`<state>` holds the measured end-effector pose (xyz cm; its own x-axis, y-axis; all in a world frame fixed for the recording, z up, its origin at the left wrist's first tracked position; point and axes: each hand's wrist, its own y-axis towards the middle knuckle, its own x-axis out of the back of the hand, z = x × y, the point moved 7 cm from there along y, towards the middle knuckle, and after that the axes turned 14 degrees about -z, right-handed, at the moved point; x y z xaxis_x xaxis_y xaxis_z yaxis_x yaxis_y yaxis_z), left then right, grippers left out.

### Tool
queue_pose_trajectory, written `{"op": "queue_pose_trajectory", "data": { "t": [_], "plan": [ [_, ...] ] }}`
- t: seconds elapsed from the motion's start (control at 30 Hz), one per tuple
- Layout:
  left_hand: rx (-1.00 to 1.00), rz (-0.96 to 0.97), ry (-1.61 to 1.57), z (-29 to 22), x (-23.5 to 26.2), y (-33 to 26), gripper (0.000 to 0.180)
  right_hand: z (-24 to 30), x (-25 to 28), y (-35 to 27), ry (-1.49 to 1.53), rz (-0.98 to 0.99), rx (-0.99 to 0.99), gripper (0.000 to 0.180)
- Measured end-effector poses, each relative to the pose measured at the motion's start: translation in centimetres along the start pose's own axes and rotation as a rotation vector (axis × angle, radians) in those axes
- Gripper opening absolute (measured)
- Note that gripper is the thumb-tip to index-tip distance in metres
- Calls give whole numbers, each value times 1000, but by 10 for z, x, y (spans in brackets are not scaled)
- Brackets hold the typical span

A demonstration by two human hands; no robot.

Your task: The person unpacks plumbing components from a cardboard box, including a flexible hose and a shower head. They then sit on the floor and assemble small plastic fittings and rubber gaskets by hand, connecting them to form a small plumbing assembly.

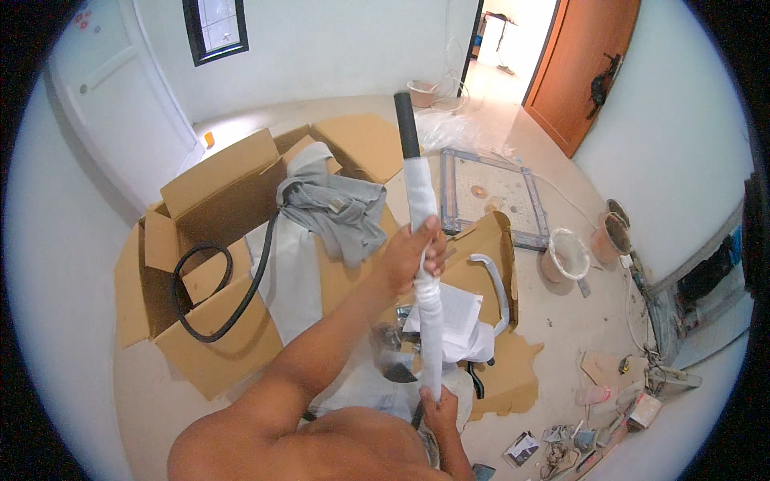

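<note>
A long tube [431, 321] in white wrapping stands nearly upright before me, its black end [407, 124] bare at the top. My left hand [415, 255] is closed around its middle. Lower down, my right hand [439, 407] grips the bottom end. Behind the tube lie white paper sheets [461, 313] and a curved white-wrapped piece [499, 289] on flattened cardboard [513, 373]. A dark glossy part [395, 365] sits just left of the tube, partly hidden by clear plastic.
At left stands an open cardboard box [216, 196] with a black hose [257, 280] looping over its side. Grey cloth [337, 208] drapes across its flaps. Several buckets [565, 256] stand at right, beyond a framed panel [491, 192]. Loose tools and scraps [593, 437] litter the lower right floor.
</note>
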<state>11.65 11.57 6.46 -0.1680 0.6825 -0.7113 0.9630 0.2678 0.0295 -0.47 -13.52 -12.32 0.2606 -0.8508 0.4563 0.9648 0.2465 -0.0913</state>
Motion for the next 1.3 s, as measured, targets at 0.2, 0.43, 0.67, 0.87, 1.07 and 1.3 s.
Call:
{"op": "queue_pose_trajectory", "data": {
  "t": [0.2,0.43,0.67,0.87,1.07,1.3],
  "plan": [
    [62,-124,377,40,9,-37,33,35,-42,36,148,-38,99,33],
    [-127,70,899,-3,-41,-67,34,112,20,88,444,161,89,74],
    [-129,401,1631,21,-91,-96,55,198,187,116,1277,-90,318,55],
    [-131,464,1713,45,-47,-108,50,93,228,147,1551,-301,100,37],
    [118,455,1791,20,44,-151,40,-62,342,194,1554,-490,-58,41],
    [409,28,2144,-57,212,-267,27,-172,496,183,838,-1033,-101,31]
  ]
}}
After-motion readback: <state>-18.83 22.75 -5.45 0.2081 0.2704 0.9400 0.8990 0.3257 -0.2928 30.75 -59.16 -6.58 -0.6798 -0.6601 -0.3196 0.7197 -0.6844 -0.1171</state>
